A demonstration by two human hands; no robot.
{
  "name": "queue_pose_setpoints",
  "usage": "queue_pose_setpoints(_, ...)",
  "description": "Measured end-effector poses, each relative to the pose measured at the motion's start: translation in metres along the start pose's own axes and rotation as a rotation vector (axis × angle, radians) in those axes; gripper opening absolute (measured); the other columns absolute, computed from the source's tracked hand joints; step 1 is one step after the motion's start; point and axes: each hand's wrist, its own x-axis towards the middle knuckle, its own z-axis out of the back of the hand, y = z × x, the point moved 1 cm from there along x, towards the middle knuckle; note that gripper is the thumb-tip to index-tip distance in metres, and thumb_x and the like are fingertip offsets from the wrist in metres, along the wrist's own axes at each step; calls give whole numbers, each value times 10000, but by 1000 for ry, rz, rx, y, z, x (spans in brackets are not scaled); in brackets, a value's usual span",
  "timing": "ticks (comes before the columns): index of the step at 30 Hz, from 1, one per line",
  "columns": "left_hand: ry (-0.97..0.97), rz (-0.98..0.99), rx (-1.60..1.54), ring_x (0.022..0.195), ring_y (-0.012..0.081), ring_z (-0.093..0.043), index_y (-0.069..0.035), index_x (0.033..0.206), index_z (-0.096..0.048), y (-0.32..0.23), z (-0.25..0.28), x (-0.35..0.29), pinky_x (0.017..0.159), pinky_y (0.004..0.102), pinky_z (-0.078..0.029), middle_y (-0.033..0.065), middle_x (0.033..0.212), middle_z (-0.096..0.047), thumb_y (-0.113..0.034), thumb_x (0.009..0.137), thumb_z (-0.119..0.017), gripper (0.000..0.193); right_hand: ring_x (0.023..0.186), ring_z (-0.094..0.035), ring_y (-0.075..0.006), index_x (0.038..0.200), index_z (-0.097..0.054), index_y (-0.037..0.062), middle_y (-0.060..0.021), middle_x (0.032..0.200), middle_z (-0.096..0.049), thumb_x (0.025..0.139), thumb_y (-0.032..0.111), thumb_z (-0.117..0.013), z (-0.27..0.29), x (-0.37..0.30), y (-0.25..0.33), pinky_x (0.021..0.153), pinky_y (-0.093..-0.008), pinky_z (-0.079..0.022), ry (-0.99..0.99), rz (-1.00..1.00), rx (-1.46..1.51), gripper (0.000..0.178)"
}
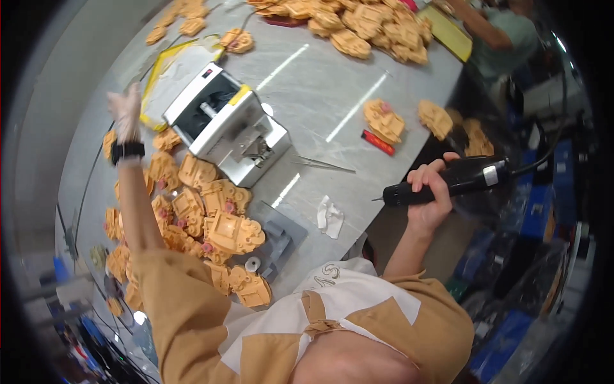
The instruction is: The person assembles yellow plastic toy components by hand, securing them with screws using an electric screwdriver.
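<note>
My right hand (430, 191) is wrapped around a black electric screwdriver (457, 180), whose thin bit points left past the table edge. A black cable runs from its rear end up to the right. Far out on the left, my left hand (126, 110) wears a thin pale glove and has its fingers stretched out. Nothing shows in it. It is nearest to a yellow-edged tray (152, 89) with white sheet material inside. Below that arm lie several orange plastic housings (231, 232), some with small pink parts on them.
A white box-shaped machine (224, 121) with an open top stands mid-table. Tweezers (324, 164), crumpled white paper (330, 217), a grey fixture (279, 242) and a red object (378, 142) lie around it. More orange housings (368, 25) are heaped at the back. A co-worker (505, 38) is at far right.
</note>
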Motion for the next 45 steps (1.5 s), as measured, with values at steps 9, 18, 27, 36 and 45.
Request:
queue_pose_setpoints(9,516,-1232,-282,1228,363,-309,-192,1302,-341,-385,51,-282,927,579,-312,162,1292,-370,-423,604,-726,829,507,-423,-143,1126,-359,52,-31,642,-416,728,53,-518,37,13,53,578,-301,-363,-20,243,-50,429)
queue_pose_setpoints(18,853,-945,-448,918,322,-501,-16,1042,-458,-338,37,-248,770,378,-448,170,959,-496,-224,569,-729,584,486,-416,-130,1115,-364,42,-28,632,-417,717,60,-534,85,13,59,527,-287,-360,-107,241,-35,433)
queue_pose_setpoints(27,705,30,-161,984,227,-532,-10,1170,-415,-94,247,-195,822,318,-441,141,1099,-515,-57,629,-673,601,480,-404,-128,1120,-351,52,-25,630,-421,710,57,-533,98,42,53,534,-273,-353,-90,200,1,449)
queue_pose_setpoints(36,451,-620,-372,1153,334,-408,-20,1235,-412,-261,210,-211,958,400,-334,199,1241,-416,-104,628,-698,675,521,-426,-135,1153,-332,49,-33,644,-425,723,49,-519,106,59,48,573,-285,-362,-27,184,34,468)
queue_pose_setpoints(45,1061,-1372,-265,1116,337,-415,-217,1202,-454,-503,34,-341,886,558,-334,130,1118,-478,-304,551,-730,712,473,-405,-121,1156,-348,59,-16,625,-417,674,66,-537,93,33,65,526,-278,-357,-72,224,31,518)
